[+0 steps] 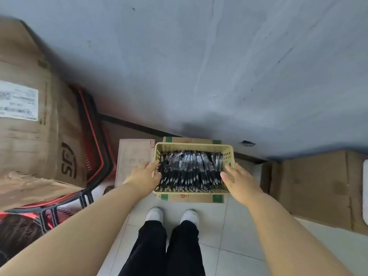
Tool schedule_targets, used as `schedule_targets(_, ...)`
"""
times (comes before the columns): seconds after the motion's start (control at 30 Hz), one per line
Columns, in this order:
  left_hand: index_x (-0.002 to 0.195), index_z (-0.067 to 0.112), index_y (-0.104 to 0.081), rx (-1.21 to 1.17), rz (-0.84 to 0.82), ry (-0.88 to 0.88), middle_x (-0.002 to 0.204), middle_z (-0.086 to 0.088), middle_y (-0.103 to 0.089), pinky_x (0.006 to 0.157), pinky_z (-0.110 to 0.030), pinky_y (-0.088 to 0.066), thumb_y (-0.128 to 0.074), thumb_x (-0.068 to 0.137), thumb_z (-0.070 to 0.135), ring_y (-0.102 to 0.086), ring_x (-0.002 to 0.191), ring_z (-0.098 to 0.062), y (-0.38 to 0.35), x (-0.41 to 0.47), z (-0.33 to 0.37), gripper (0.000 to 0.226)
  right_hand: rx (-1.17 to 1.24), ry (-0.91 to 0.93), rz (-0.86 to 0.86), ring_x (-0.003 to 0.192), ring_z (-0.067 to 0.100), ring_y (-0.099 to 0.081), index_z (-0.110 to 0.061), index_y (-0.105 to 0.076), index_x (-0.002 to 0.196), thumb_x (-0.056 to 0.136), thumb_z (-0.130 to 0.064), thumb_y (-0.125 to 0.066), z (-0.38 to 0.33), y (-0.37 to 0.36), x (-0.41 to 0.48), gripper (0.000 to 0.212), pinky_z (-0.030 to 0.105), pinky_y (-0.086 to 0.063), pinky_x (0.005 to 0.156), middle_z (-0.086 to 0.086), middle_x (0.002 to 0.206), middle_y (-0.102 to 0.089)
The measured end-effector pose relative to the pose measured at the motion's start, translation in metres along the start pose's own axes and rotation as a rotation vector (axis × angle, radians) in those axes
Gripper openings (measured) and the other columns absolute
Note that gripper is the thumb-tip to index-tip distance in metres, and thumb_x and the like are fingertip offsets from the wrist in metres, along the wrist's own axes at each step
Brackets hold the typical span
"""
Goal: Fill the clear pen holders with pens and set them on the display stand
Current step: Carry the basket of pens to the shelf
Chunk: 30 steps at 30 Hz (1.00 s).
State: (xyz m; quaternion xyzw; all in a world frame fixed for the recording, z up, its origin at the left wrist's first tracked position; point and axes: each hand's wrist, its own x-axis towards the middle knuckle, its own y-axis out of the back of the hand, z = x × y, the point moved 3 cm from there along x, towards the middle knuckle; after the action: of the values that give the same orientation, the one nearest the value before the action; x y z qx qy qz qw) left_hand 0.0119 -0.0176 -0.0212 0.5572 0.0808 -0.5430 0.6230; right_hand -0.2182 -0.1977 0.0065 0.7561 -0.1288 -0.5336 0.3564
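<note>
A grey wall [199,66] is seen ahead, with a large labelled cardboard box [29,136] and red shopping baskets [93,148] at left. A yellow perforated basket [193,146], filled with black pens [191,170], is set on a flat carton [197,198] on the tiled floor [219,232]. The left hand [142,175] and right hand [240,181] are held wide, fingers straight, at the basket's left and right walls; contact cannot be told.

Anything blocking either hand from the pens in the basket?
Nothing visible. The basket is open-topped and the pens lie uncovered; the left hand is at its left rim, the right hand at its right rim.
</note>
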Motion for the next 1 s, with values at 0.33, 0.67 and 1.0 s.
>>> schedule_targets(0.33,0.147,0.035,-0.021,-0.114,-0.027,0.172,0.141,-0.006,-0.035,0.097,-0.038,-0.041,-0.041,0.095,0.036,-0.045,0.118,-0.027,-0.030,0.053,-0.001,0.056,0.179,-0.068,-0.032,0.136,0.026,-0.027,-0.025,-0.033,0.144,0.099,-0.046,-0.023,0.023,-0.016,0.080,0.050,0.039,-0.027,0.108,0.010,0.147,-0.031)
schedule_targets(0.67,0.139,0.044,-0.033,-0.387,0.068,0.231,0.132,-0.008,-0.045,0.069,-0.027,-0.047,-0.058,0.085,0.028,-0.059,0.079,-0.017,-0.019,0.046,0.017,0.062,0.597,-0.110,-0.094,0.128,0.024,-0.040,-0.034,-0.037,0.140,0.093,-0.051,-0.042,0.021,-0.013,0.064,0.050,0.041,-0.036,0.101,0.005,0.145,-0.036)
schedule_targets(1.0,0.128,0.051,-0.044,-0.186,0.016,-0.077,0.120,-0.015,-0.057,0.060,-0.025,-0.049,-0.059,0.074,0.037,-0.057,0.064,-0.017,0.048,-0.020,0.098,0.058,0.727,-0.172,0.126,0.138,0.023,-0.031,-0.034,-0.029,0.144,0.094,-0.041,-0.049,0.035,0.053,-0.085,0.055,0.040,-0.027,0.110,-0.001,0.152,-0.028)
